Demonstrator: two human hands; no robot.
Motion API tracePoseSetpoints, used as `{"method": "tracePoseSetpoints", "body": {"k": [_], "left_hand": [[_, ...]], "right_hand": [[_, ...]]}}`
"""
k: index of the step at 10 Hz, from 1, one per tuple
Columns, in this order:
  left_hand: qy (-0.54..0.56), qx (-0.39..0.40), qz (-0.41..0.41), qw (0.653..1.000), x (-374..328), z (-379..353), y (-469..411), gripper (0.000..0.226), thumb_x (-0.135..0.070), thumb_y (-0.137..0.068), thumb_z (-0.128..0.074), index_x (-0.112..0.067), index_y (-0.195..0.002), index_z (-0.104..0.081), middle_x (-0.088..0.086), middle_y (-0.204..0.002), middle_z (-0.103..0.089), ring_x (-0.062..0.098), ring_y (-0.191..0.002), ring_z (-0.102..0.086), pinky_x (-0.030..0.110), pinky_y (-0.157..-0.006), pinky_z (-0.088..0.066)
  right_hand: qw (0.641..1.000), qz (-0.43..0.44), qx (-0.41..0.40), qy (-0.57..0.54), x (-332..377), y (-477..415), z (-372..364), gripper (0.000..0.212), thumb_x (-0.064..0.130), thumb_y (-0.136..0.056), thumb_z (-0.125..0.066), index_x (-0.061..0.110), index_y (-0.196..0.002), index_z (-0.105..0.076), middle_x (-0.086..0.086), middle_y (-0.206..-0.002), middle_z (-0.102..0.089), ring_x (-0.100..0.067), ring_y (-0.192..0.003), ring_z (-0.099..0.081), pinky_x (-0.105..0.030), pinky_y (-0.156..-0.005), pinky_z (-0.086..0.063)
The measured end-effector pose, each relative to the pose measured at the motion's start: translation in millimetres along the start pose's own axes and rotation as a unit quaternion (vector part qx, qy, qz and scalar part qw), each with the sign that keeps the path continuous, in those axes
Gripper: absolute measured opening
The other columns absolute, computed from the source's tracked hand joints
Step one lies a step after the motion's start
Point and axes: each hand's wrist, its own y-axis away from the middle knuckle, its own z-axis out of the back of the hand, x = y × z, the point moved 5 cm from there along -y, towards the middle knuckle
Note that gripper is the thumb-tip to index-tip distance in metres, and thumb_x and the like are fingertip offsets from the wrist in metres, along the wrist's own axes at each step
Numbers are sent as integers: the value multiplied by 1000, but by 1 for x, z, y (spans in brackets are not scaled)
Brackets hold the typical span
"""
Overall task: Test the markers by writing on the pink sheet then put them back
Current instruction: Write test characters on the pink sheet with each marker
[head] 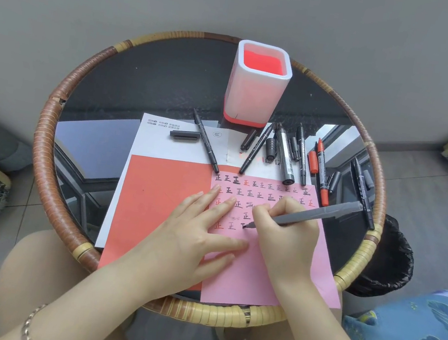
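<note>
While our left hand [202, 233] lies flat — fingers spread — on the pink sheet [260, 273], our right hand [286, 230] grips a grey marker [317, 213], tip touching paper.

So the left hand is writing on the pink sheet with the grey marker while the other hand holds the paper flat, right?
Not quite: the head view shows the right hand writing with the grey marker on the pink sheet, while the left hand holds the paper flat.

Pink sheet [254, 272] showing black and red characters; grey marker [317, 215]; red marker [321, 172]; white-and-red holder [256, 93]; black tabletop [155, 79] showing woven brown-and-tan rim.
</note>
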Motion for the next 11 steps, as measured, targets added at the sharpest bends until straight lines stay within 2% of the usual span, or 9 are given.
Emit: {"method": "tracePoseSetpoints", "body": {"k": [1,2,3,4,6,7,9,10,11], "left_hand": [[-2,0,0,1000,0,0,0,32,-43,-86,-40,-41,-105,-67,16,-132,-54,38,-128,-42,54,-102,-18],[-1,0,0,1000,0,0,0,33,-43,-86,-40,-41,-105,-67,15,-132,-54,37,-128,-42,53,-102,-20],[-5,0,-2,1000,0,0,0,33,-43,-86,-40,-40,-105,-67,16,-132,-54,37,-127,-43,52,-102,-21],[-6,-1,-2,1000,0,1,0,33,-42,-86,-40,-40,-105,-67,17,-132,-54,38,-127,-42,55,-101,-18],[0,0,-2,1000,0,0,-1,33,-42,-86,-40,-39,-105,-67,17,-132,-53,39,-127,-42,54,-102,-17],[0,2,-2,1000,0,-1,-1,33,-42,-86,-40,-39,-105,-67,17,-133,-52,40,-128,-41,53,-102,-17],[5,4,1,1000,1,-1,0,33,-43,-86,-40,-41,-106,-66,16,-133,-52,37,-128,-41,55,-102,-17],[7,4,2,1000,1,-1,0,33,-43,-87,-40,-41,-106,-66,16,-134,-51,37,-129,-40,54,-103,-18],[15,6,3,1000,1,-1,0,33,-42,-87,-40,-40,-106,-67,16,-134,-52,38,-129,-40,53,-103,-17]], "right_hand": [[1000,-1,-6,-14,-1,0,2,39,-3,-67,-61,14,-44,-35,5,-37,-42,-7,-45,-46,-11,-46,-33],[1000,-1,-6,-7,0,-1,1,35,-3,-68,-62,7,-46,-37,5,-38,-36,-6,-43,-41,-12,-46,-32],[1000,-1,14,3,3,0,-1,28,-1,-69,-62,-4,-51,-41,-4,-43,-43,-9,-47,-41,-18,-48,-32],[1000,0,24,12,4,0,-2,27,-1,-68,-63,-5,-51,-42,-8,-42,-45,-10,-45,-42,-21,-48,-33],[999,-10,32,-7,5,1,-2,31,-5,-68,-62,1,-47,-40,6,-37,-38,2,-39,-49,-11,-42,-33],[999,3,41,6,4,1,-3,35,-3,-69,-62,9,-45,-38,10,-35,-47,3,-41,-50,-11,-45,-34],[1000,-17,-1,8,-4,-1,5,41,-1,-66,-62,16,-43,-33,10,-38,-47,-8,-45,-41,-15,-46,-31],[999,-35,-6,-26,-3,-2,7,40,-5,-68,-59,14,-43,-34,10,-33,-41,-5,-41,-44,-11,-45,-31],[996,-52,-17,-74,0,-3,9,38,-6,-76,-58,9,-48,-37,12,-32,-41,6,-38,-47,-7,-47,-34]]}}
